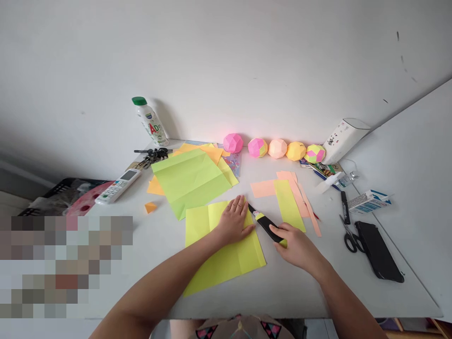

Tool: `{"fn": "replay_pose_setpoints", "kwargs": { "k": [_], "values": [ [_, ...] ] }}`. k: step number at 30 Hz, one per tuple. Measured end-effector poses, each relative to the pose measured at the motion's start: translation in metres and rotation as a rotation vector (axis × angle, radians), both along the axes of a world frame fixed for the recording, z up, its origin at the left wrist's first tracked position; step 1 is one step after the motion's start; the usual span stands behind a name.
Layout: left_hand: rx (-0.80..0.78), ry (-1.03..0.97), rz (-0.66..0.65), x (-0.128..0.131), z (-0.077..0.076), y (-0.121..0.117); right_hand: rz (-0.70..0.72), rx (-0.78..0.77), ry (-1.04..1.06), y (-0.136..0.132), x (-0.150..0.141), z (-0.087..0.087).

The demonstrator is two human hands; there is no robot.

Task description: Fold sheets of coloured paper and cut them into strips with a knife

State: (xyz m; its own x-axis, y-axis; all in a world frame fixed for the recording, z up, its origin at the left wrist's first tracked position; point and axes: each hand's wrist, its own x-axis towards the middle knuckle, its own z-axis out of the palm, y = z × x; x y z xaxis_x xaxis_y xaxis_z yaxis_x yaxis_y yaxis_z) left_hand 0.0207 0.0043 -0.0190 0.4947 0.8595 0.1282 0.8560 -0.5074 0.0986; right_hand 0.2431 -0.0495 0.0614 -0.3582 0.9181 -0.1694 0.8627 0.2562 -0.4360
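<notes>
My left hand lies flat, fingers stretched out, on a creased yellow paper sheet in the middle of the white table. Wrapped around a black and yellow utility knife is my right hand; the knife's tip points at the sheet's upper right edge, just beside my left fingers. A narrow yellow-green strip lies right of the knife, over peach paper strips.
A light green sheet and orange papers lie behind. Several folded paper balls line the wall. A bottle, keys and remote sit left; scissors, a black case, a pen and a small box sit right.
</notes>
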Motion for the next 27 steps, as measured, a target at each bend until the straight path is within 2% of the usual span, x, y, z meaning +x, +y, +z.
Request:
{"fn": "replay_pose_setpoints", "kwargs": {
  "k": [9, 13, 16, 20, 23, 27],
  "values": [
    [0.009, -0.052, 0.011, 0.0, -0.005, 0.0, -0.004, 0.126, 0.112, 0.019, -0.005, -0.022],
    [-0.008, -0.115, 0.013, -0.001, -0.004, 0.001, -0.039, 0.242, 0.173, 0.02, 0.01, -0.028],
    [-0.046, -0.179, 0.043, -0.002, 0.0, 0.003, -0.17, 0.379, 0.166, 0.021, 0.036, -0.028],
    [-0.097, -0.252, 0.117, -0.002, 0.001, 0.007, -0.498, 0.536, 0.063, 0.025, 0.085, -0.027],
    [-0.083, -0.301, 0.137, -0.002, -0.002, 0.009, -0.709, 0.539, -0.042, 0.027, 0.114, -0.031],
    [-0.005, -0.314, 0.182, -0.002, -0.005, 0.01, -0.784, 0.459, -0.143, 0.028, 0.132, -0.041]
  ]
}}
